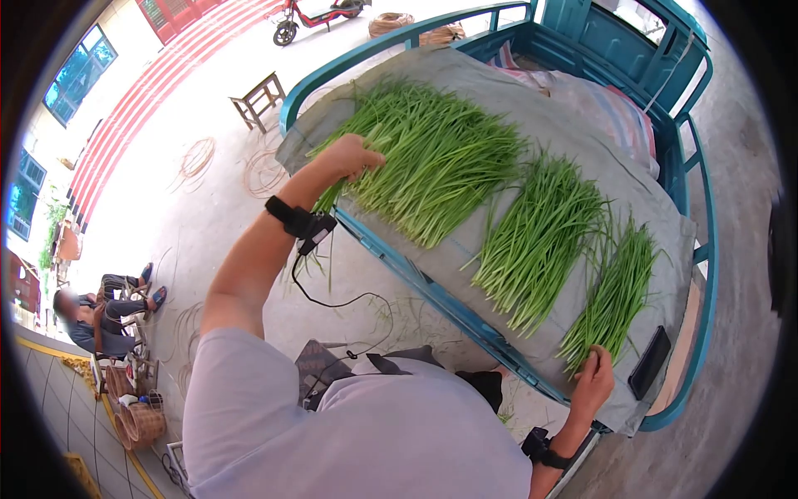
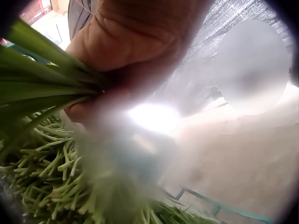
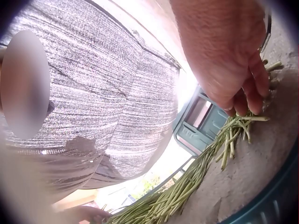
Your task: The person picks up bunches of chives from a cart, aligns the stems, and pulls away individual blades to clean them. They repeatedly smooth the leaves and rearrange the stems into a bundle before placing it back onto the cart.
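Green long-leaved stalks lie in three bunches on a grey cloth: a wide bunch, a middle one and a narrow one. My left hand is at the left end of the wide bunch; the left wrist view shows its thumb and fingers pinching several green blades. Over the lower end of the narrow bunch is my right hand. In the right wrist view this hand has its fingers slightly bent and spread, touching the stem ends; its thumb is hidden.
The cloth covers part of a blue-green cart bed with a rail. A dark phone lies right of my right hand. Striped sacks are farther back. A stool, wire coils and a seated person are at the left.
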`<move>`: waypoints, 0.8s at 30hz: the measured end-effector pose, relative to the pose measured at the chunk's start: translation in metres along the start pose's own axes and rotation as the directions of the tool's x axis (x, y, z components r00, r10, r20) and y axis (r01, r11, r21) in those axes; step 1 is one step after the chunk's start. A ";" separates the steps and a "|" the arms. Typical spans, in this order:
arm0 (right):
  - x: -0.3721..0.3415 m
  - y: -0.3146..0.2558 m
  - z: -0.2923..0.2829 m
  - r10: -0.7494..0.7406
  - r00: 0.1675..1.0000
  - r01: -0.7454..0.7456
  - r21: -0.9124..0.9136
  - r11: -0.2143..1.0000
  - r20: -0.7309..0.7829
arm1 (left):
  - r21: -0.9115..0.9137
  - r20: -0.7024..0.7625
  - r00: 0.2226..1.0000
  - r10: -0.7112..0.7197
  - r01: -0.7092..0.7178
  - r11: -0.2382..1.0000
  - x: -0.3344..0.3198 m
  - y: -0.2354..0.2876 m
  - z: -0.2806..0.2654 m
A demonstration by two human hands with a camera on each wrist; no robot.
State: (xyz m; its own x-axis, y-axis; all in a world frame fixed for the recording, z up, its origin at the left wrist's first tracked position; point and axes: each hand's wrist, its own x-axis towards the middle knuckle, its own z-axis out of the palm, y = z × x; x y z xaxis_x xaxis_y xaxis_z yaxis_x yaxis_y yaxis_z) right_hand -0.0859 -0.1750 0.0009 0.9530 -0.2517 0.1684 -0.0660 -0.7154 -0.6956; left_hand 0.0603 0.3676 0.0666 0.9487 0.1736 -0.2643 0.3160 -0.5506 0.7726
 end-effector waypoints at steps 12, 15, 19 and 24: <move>-0.008 -0.009 -0.025 0.104 0.964 -0.045 0.236 0.971 -0.246 | 0.395 -0.191 0.957 0.216 -0.126 0.910 0.002 -0.017 0.004; -0.020 -0.006 -0.037 0.146 0.925 -0.049 0.271 0.961 -0.349 | 0.430 -0.246 0.870 0.427 -0.297 0.852 -0.009 -0.015 -0.004; -0.031 0.005 -0.034 0.133 0.918 -0.065 0.189 0.980 -0.375 | 0.125 -0.174 0.965 0.195 -0.175 0.977 -0.082 0.057 0.026; -0.040 -0.006 -0.019 0.088 0.971 -0.089 0.003 0.996 -0.221 | -0.071 0.261 0.953 0.152 -0.138 0.988 -0.161 0.108 0.088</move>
State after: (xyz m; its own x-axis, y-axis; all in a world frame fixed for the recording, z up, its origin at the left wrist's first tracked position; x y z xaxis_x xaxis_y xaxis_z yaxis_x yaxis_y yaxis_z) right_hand -0.1296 -0.1727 0.0114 0.8548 -0.4510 0.2567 -0.1500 -0.6882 -0.7099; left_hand -0.0588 0.2085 0.1418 0.9494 -0.1315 -0.2853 0.1821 -0.5096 0.8409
